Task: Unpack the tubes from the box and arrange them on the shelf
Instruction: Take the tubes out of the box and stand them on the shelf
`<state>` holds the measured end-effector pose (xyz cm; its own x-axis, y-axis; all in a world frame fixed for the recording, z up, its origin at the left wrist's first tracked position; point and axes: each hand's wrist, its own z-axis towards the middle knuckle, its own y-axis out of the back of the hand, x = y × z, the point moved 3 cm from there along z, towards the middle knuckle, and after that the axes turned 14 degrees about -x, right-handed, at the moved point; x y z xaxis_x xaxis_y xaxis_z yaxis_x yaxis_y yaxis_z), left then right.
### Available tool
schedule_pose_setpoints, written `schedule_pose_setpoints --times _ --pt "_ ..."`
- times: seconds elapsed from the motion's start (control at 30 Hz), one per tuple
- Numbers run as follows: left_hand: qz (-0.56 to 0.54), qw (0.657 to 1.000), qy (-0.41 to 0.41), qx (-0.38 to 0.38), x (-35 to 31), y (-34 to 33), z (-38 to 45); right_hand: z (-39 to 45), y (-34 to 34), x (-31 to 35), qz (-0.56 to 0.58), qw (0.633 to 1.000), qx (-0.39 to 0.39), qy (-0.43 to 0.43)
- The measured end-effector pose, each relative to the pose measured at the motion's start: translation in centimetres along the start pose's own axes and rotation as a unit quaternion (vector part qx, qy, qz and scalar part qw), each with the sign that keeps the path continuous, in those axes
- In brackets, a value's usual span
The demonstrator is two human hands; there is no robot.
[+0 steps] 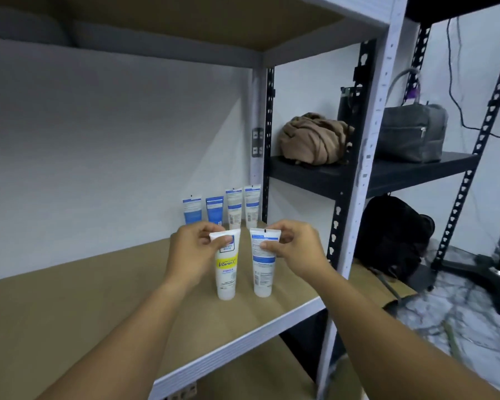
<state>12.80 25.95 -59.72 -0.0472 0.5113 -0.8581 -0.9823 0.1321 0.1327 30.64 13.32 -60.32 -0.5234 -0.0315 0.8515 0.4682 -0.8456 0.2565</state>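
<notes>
Two white tubes stand cap-down near the shelf's [272, 321] front edge: the left hand [195, 252] pinches the yellow-banded tube [226, 269] at its top, the right hand [293, 249] the blue-banded tube [262, 267]. Four more tubes [223, 207] stand behind, apparently against the wall.

Honestly not much of the person to see here, just two bare forearms and two bare hands. The left hand [197, 252] and right hand [296, 251] both show up above the flat brown shelf board with the white front edge [243, 339]. The arms are uncovered from the wrists right down past that board's edge to the bottom of the frame. The knuckles are easy to make out, but the nails are too blurry to tell.
</notes>
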Motion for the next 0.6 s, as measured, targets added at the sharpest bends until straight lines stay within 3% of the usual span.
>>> schedule_pose_setpoints --times 0.13,0.23,0.33,0.47,0.6 --pt "-0.033 0.999 0.009 -0.003 0.9 0.2 -0.4 0.2 -0.7 -0.5 0.020 1.000 0.009 0.012" --pt "-0.046 0.998 0.024 0.035 2.4 -0.1 -1.7 -0.5 -0.5 -1.4 0.048 0.999 0.006 0.009" --pt "-0.013 0.998 0.037 0.054 4.8 -0.6 -3.5 -1.8 -1.0 -3.5 0.007 1.000 0.005 0.000" --pt "0.008 0.999 0.031 0.013 6.0 -0.7 -5.4 -3.2 -2.6 -6.5 -0.054 0.998 0.016 -0.028" --pt "0.034 0.999 0.016 -0.029 7.0 -0.3 -5.0 -3.2 -4.6 -6.9 -0.029 0.999 0.009 -0.042"
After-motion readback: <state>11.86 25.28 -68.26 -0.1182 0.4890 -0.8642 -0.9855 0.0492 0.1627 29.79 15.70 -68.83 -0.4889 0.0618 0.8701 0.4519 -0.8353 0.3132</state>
